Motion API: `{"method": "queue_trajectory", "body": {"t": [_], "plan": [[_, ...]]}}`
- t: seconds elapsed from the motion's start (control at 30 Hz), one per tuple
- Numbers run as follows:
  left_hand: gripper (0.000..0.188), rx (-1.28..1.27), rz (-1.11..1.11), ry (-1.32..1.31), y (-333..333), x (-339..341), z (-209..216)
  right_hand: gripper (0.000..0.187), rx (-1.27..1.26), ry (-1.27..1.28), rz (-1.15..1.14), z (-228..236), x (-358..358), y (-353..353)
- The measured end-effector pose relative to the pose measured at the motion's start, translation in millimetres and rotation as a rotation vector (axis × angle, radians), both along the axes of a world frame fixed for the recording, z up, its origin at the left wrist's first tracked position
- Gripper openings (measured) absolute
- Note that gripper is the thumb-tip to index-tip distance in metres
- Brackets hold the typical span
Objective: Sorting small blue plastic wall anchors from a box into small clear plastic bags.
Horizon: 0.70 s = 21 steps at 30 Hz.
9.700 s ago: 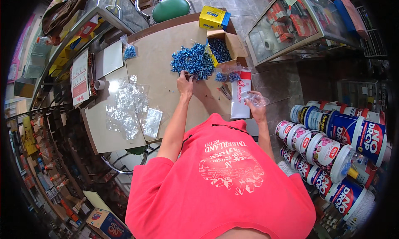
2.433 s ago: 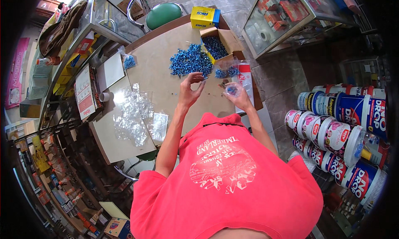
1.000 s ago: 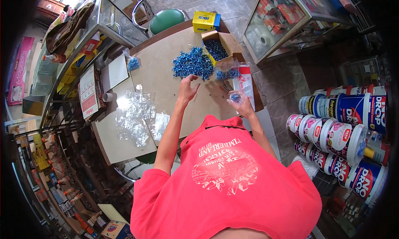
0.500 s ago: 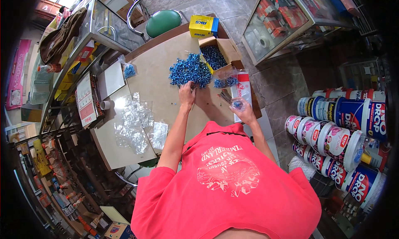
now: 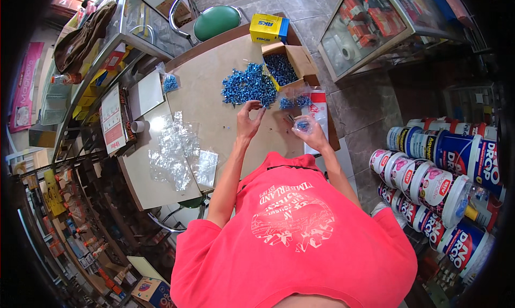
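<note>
A heap of small blue screws lies on the table. My left hand is at its near edge, thumb and forefinger curved toward each other in a ring; anything between the tips is too small to make out. Gripped in my right hand is a small clear plastic bag with blue screws in its bottom. Just beyond that hand lie more clear bags of blue screws, near a red and white packet. An open cardboard box, full of dark blue screws, stands beside the heap.
Empty clear bags spread over the table's left part. A filled bag, a white cup and a yellow box sit near the edges. A green stool stands beyond; paint buckets stack at right.
My left hand has drawn back slightly from the heap toward me and to the right. My right hand still holds the bag, now turned slightly inward. The whole view has shifted a little.
</note>
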<state>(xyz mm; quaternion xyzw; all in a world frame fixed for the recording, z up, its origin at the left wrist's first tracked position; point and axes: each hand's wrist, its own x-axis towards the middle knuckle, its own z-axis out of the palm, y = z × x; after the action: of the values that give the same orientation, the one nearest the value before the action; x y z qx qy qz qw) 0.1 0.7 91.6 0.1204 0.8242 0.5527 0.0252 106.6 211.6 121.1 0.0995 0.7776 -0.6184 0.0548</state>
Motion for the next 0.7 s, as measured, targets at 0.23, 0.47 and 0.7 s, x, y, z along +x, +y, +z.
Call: {"method": "queue_trajectory", "body": {"t": [0.23, 0.47, 0.7], "plan": [[0.035, 0.283, -0.327, 0.065, 36.0, 25.4, 106.1, 0.035, -0.044, 0.019, 0.021, -17.6, 3.0, -10.0], [0.035, 0.186, -0.465, 0.133, 32.6, 38.5, 104.9, 0.044, -0.099, 0.138, 0.025, -27.2, 7.2, -16.7], [0.035, 0.064, -0.497, 0.230, 24.4, 45.3, 109.9, 0.040, -0.164, 0.130, 0.025, -13.8, 16.0, -26.1]]}}
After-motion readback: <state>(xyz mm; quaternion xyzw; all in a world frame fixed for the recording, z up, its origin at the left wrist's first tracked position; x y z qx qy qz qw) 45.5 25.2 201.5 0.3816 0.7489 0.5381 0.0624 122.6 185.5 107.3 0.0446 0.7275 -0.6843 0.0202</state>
